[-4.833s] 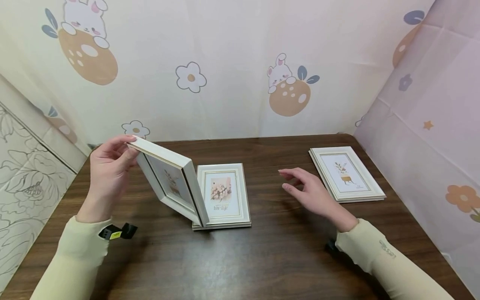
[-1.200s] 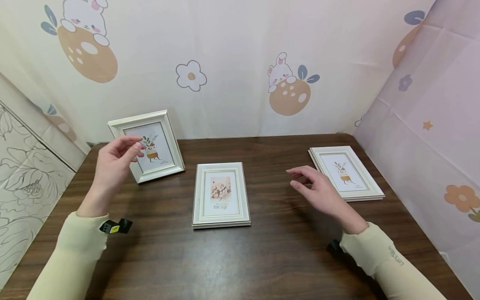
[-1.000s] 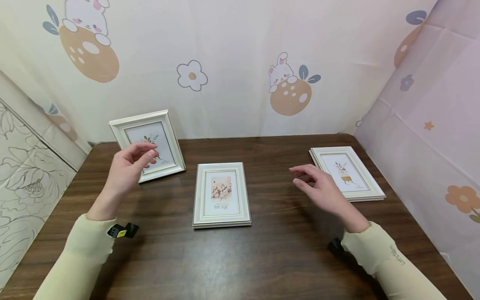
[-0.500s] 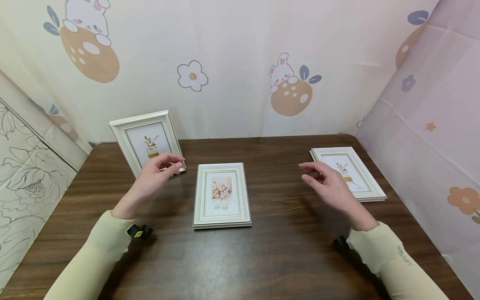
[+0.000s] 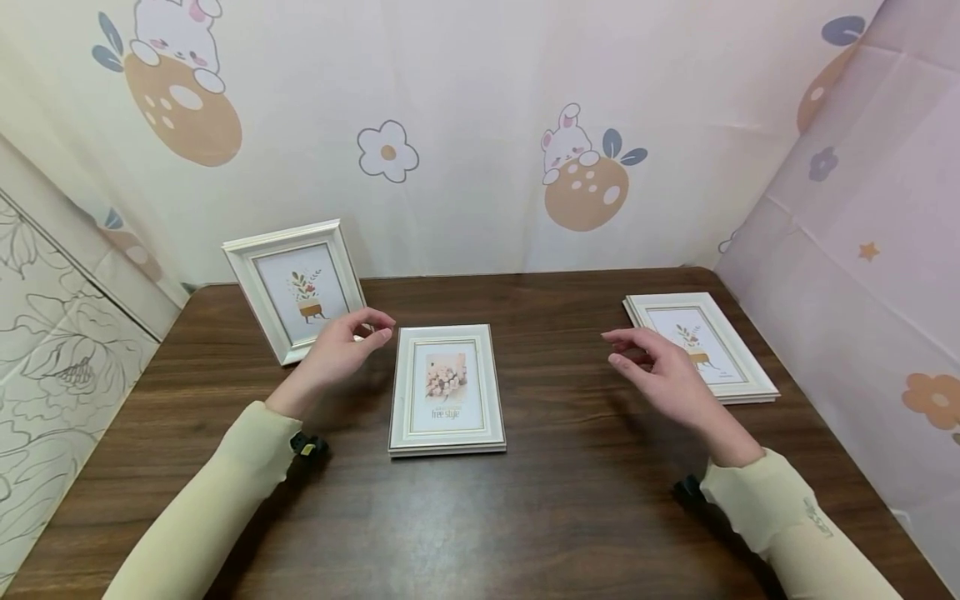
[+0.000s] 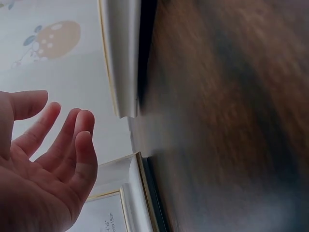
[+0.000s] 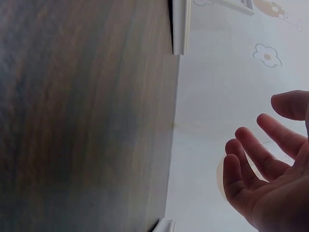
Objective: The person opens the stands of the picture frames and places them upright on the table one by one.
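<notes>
My left hand (image 5: 341, 350) hovers with loosely bent fingers between two white picture frames and holds nothing. Behind it, a picture frame with a plant print (image 5: 285, 287) stands upright at the back left, leaning back a little. Just right of the fingertips, the picture frame with the "free style" flower photo (image 5: 447, 392) lies face up mid-table. My right hand (image 5: 667, 375) is also bare, its fingers relaxed above the wood. It partly covers the lower left side of another plant-print frame (image 5: 701, 346), lying flat at the right. Both wrist views show the fingers apart.
The dark wooden table (image 5: 450, 525) reaches back to a curtain (image 5: 465, 217) printed with rabbits and flowers. A second patterned curtain (image 5: 847, 275) borders the right side, and a panel with line-drawn flowers (image 5: 67, 367) the left.
Earlier my left hand held the plant-print frame over the middle one; that frame now stands at the back left, released. The left hand has since moved right, the right hand slightly right.
</notes>
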The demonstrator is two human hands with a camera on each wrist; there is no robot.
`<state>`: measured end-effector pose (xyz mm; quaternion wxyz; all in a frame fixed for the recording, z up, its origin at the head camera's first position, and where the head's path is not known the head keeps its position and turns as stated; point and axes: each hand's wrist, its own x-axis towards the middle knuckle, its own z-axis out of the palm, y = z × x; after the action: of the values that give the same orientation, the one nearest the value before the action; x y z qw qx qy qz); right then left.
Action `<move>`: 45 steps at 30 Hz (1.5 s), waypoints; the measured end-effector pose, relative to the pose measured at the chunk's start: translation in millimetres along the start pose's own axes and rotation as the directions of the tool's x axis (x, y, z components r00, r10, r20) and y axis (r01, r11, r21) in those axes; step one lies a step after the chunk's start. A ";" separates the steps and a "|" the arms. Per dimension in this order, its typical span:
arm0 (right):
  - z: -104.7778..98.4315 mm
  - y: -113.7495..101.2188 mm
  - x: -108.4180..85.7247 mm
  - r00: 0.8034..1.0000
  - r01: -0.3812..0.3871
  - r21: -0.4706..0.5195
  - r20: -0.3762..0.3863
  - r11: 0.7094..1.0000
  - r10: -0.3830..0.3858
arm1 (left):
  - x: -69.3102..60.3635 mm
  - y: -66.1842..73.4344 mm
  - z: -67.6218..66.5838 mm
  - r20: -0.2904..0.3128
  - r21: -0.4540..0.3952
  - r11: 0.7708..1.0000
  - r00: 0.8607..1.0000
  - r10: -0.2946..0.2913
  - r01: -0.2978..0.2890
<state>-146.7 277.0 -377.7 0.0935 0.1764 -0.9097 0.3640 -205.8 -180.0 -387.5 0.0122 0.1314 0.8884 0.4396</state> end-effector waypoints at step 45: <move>31.9 -14.3 -14.7 0.950 0.058 0.025 0.307 0.998 -0.063 | 31.7 5.6 29.5 0.114 0.194 0.980 0.991 -0.076 0.053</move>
<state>-129.0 249.0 -396.0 -0.0397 0.2597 -0.9045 0.3361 -231.1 -146.1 -398.2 0.0677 0.1294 0.9279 0.3431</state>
